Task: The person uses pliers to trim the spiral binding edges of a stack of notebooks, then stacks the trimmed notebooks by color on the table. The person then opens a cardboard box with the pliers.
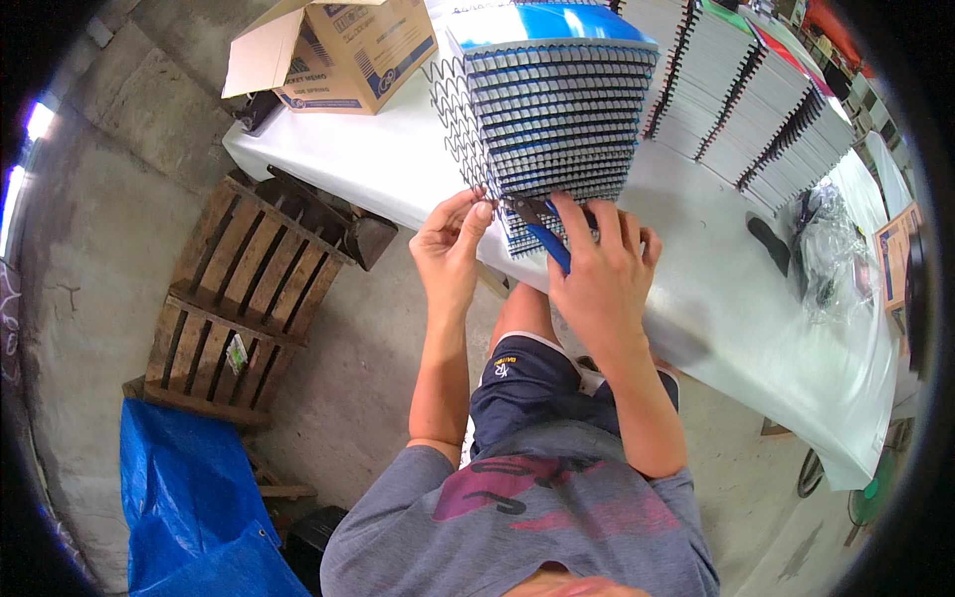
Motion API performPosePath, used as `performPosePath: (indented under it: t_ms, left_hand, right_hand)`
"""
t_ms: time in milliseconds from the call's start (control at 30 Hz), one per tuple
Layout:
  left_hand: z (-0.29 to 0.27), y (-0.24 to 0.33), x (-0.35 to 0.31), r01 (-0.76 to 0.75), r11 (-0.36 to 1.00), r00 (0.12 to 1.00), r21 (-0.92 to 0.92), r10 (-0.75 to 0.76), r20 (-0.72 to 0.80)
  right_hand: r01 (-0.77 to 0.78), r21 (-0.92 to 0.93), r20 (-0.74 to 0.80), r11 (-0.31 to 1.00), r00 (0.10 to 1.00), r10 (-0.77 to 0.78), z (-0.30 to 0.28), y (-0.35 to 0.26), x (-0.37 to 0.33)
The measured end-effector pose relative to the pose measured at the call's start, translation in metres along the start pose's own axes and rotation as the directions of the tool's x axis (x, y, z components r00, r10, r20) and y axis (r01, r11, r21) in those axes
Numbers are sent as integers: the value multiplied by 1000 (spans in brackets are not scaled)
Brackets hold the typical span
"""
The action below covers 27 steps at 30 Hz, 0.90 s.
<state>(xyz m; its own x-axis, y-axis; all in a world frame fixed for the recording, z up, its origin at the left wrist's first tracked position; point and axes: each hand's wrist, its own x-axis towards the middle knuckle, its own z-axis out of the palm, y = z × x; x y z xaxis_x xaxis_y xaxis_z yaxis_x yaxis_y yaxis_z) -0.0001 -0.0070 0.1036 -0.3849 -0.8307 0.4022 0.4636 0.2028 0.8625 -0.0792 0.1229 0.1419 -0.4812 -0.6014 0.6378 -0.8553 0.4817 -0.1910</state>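
Observation:
In front of me rises a tall stack of spiral-bound notebooks (562, 124) with dark coils and a blue cover on top. Loose coil ends (453, 117) stick out along its left side. Low on that side, my left hand (450, 249) is closed, thumb and fingers pinching a coil end. My right hand (605, 279) is wrapped round blue-handled cutting pliers (549, 245). The dark jaws of the pliers are at the lower left corner of the stack, close to my left fingertips. Whether the jaws touch the wire cannot be made out.
The stack stands at the near edge of a white-covered table (686, 289). More bound stacks (736, 99) are at the right, with clear plastic wrap (828, 254) beyond. An open cardboard box (373, 55) sits at the far left. Wooden pallets (234, 294) and a blue tarp (189, 488) lie left.

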Motion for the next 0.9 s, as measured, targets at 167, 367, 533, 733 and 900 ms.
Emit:
performPosePath:
  t_ms: [167, 367, 533, 733, 900]
  left_hand:
    - [-2, -4, -2, -5, 1000, 1000, -12, 5, -1]
    - [-2, -3, -5, -16, 1000, 1000, 26, 17, -18]
    - [0, 5, -16, -67, 960, 994, 271, 88, -65]
    - [4, 22, -20, -73, 975, 975, 209, 114, -192]
    - [-17, 6, 2, 353, 507, 880, -787, -465, 96]
  right_hand:
    - [-8, -36, 71, 999, 997, 10, -6, -6, 2]
    - [11, 64, 102, 998, 995, -17, 4, 7, 2]
    - [22, 73, 70, 997, 997, -27, 6, 8, 2]
    - [-8, 61, 63, 998, 998, 4, -7, 3, 4]
    - [13, 64, -15, 998, 1000, -12, -15, 1, 8]
